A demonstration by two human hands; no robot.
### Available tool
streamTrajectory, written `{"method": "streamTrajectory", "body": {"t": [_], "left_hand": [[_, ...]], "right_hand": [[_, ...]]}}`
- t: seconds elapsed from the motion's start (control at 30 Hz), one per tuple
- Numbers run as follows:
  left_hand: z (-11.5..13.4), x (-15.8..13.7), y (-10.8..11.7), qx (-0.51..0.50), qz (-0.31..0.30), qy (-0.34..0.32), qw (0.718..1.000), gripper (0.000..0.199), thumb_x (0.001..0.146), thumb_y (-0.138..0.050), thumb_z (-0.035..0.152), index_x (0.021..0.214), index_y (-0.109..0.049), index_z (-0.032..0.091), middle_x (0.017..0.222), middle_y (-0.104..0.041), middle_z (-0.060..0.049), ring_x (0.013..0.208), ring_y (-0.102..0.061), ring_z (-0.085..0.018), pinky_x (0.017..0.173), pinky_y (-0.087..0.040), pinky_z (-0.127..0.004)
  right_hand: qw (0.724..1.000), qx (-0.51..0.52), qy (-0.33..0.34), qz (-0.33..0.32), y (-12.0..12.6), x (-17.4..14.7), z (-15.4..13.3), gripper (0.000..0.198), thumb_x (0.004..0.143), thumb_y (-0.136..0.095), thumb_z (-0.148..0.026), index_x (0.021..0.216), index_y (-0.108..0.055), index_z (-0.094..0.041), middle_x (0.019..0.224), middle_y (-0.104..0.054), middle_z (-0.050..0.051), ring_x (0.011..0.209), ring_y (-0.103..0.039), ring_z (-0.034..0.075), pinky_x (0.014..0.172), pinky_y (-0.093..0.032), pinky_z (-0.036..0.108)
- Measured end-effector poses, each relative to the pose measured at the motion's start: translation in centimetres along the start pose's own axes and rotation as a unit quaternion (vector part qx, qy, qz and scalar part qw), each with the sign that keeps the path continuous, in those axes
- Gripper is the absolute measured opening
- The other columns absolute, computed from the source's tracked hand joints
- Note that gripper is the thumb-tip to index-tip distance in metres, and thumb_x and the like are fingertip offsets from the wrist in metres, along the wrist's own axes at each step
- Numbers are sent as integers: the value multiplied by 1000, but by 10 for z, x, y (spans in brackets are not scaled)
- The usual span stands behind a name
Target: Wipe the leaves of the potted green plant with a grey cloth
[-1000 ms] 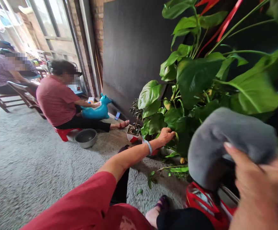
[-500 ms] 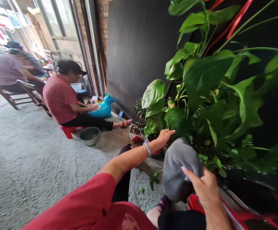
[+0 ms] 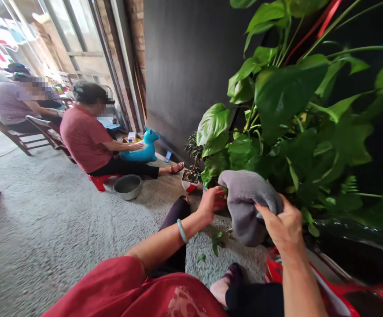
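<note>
A grey cloth (image 3: pixel 249 202) hangs bunched in front of the leafy plant. My right hand (image 3: pixel 285 220) grips its right side, thumb laid over the front. Close to the cloth's left edge is my left hand (image 3: pixel 212 203), its fingers loosely bent and apart, the tips blurred and partly hidden. Whether those fingertips touch the cloth I cannot tell. Large green leaves (image 3: pixel 287 101) of the plant rise above and behind both hands. A light bangle (image 3: pixel 182 231) circles my left wrist.
A small potted plant (image 3: pixel 190 180) stands beyond my left hand. Further left, a person (image 3: pixel 84 132) in red sits on a red stool (image 3: pixel 103 181), beside a grey basin (image 3: pixel 127 187) and a blue animal-shaped toy (image 3: pixel 145 149). Torn leaves (image 3: pixel 215 243) lie on the concrete floor.
My left hand has drawn back from a leaf, down and left, to the cloth's left side. My right hand has raised the cloth, which now spreads further toward the left hand.
</note>
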State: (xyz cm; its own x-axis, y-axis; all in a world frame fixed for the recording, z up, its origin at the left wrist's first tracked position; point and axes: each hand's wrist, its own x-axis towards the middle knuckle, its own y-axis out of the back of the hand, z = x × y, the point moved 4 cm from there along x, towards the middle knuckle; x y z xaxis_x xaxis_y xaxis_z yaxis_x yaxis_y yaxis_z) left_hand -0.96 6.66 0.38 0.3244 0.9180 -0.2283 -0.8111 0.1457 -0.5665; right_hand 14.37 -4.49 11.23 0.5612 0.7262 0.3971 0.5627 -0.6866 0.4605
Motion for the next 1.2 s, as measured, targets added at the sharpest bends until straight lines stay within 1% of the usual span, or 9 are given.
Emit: {"method": "streamTrajectory", "body": {"t": [0.07,0.13,0.27,0.37,0.63,0.83,1.0,1.1,1.2], "left_hand": [[28,-22,12,34,9,-112,993,41,77,-82,43,112,-77,22,127,-76,-11,122,-67,-30,105,-54,-41],[55,-41,4,110,-88,-179,974,58,69,-91,39,124,-77,25,142,-71,-9,139,-59,-32,117,-47,-42],[71,-61,-21,243,-319,-127,907,81,57,-100,41,132,-74,26,137,-71,-7,137,-59,-36,119,-44,-47],[57,-60,-21,252,-369,-57,893,85,51,-102,50,127,-72,23,123,-71,-6,124,-63,-34,111,-49,-46],[29,-61,-13,138,-406,16,903,97,44,-103,53,131,-70,23,136,-67,-10,135,-59,-36,117,-43,-50],[10,-62,-10,219,-377,97,895,83,40,-106,43,113,-74,19,102,-72,-2,109,-67,-27,101,-54,-39],[24,-48,-4,81,-199,25,976,79,44,-103,42,113,-73,18,101,-73,-5,95,-68,-23,92,-57,-37],[37,-55,-3,124,-137,-52,981,75,48,-100,45,113,-73,19,105,-72,-7,101,-66,-26,95,-56,-41],[38,-76,-10,261,-165,-147,940,72,47,-100,45,109,-74,21,109,-71,-8,105,-65,-31,102,-53,-46]], "right_hand": [[999,7,-13,-44,6,-15,5,45,61,-76,-62,86,-76,-24,75,-77,7,72,-70,30,70,-57,40],[993,31,-15,-114,12,-24,4,44,61,-82,-59,88,-78,-25,76,-77,5,70,-70,28,69,-58,38],[975,165,-40,-144,27,-34,0,51,56,-91,-40,104,-79,-27,88,-79,1,78,-72,25,74,-60,34],[955,256,-67,-130,30,-43,2,51,57,-92,-35,106,-79,-29,91,-78,0,84,-72,25,80,-60,34],[943,269,-150,-122,27,-61,23,53,48,-91,-31,100,-80,-27,88,-78,1,83,-71,26,79,-59,35],[964,153,-110,-189,31,-43,31,61,49,-82,-35,109,-77,-25,103,-79,7,105,-73,36,99,-58,48],[996,23,-50,65,42,-41,34,76,63,-85,-61,129,-71,-26,128,-72,15,124,-65,41,113,-48,63],[966,210,-129,-79,17,-65,37,98,63,-89,-67,147,-58,-27,138,-69,17,125,-67,40,94,-61,56],[919,322,-157,-164,-9,-91,37,106,58,-94,-64,150,-55,-25,140,-69,17,126,-68,39,98,-60,53]]}}
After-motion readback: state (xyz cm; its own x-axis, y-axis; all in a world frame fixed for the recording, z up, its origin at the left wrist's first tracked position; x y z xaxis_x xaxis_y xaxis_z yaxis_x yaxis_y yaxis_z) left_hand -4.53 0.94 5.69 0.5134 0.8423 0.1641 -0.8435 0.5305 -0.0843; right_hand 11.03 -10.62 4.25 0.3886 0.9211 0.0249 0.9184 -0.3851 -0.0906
